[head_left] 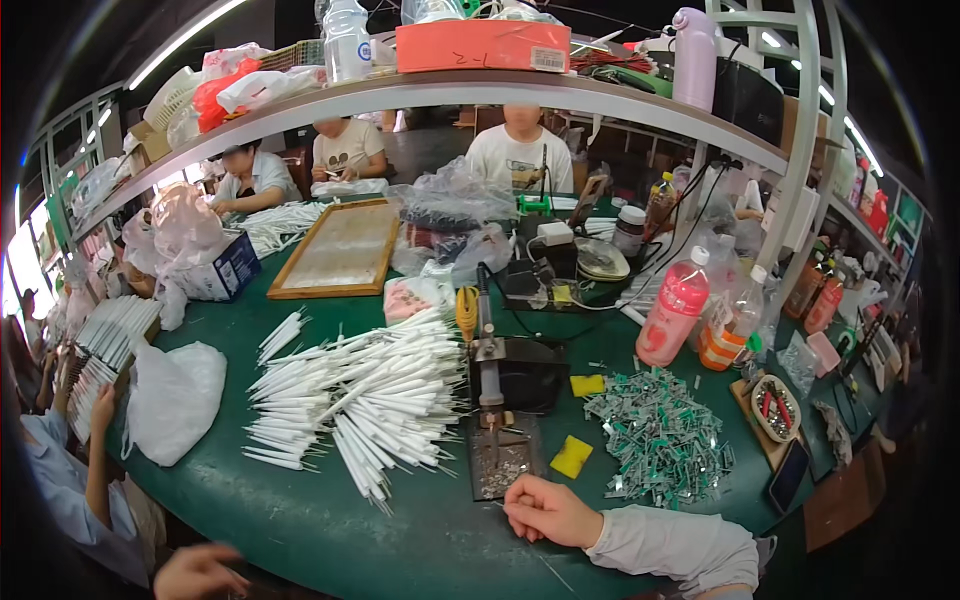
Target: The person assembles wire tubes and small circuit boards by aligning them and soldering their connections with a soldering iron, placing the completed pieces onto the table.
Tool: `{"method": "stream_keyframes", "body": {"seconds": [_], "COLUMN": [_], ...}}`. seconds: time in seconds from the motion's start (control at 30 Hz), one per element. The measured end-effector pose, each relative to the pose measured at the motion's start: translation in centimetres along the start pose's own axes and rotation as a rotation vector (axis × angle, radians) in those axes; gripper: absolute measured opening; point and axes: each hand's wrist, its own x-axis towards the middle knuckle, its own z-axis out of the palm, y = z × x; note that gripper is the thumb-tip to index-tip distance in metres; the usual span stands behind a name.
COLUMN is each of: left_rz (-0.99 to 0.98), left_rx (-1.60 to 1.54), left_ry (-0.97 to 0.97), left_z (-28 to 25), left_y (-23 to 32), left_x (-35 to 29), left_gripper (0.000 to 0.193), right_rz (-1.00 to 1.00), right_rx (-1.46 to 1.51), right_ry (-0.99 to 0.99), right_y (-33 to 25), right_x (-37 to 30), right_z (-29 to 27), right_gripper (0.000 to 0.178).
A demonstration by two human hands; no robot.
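My right hand is closed in a pinch at the table's near middle, just below the soldering stand. A thin wire seems to run from its fingers toward the near edge, and a fine tip pokes out at the fingertips. At the lower left, my left hand is smeared by motion, its fingers unclear. An upright soldering iron in a stand points down over a dark plate strewn with metal bits. White stick-like pieces with wire ends are heaped left of it; small green-and-clear parts lie to its right.
Yellow sponges lie beside the stand. Bottles with pink and orange stand at the right, near a phone. A wooden-framed tray and white bag sit left. A shelf spans above; co-workers sit beyond and left.
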Motion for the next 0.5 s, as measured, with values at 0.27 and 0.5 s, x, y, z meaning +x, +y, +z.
{"method": "stream_keyframes", "body": {"seconds": [0.27,0.5], "left_rz": [-0.003,0.178], "left_rx": [-0.135,0.375], "left_ry": [1.042,0.531], "left_z": [-13.7,2.3], "left_y": [-4.6,4.1], "left_x": [8.9,13.1], "left_gripper": [0.071,0.034], "right_rz": [-0.024,-0.022], "right_rx": [0.006,-0.026], "right_ry": [-0.04,-0.004], "right_y": [-1.1,-1.2], "right_x": [-0.2,-0.1], "right_z": [0.1,-0.5], "right_gripper": [0.01,0.01]}}
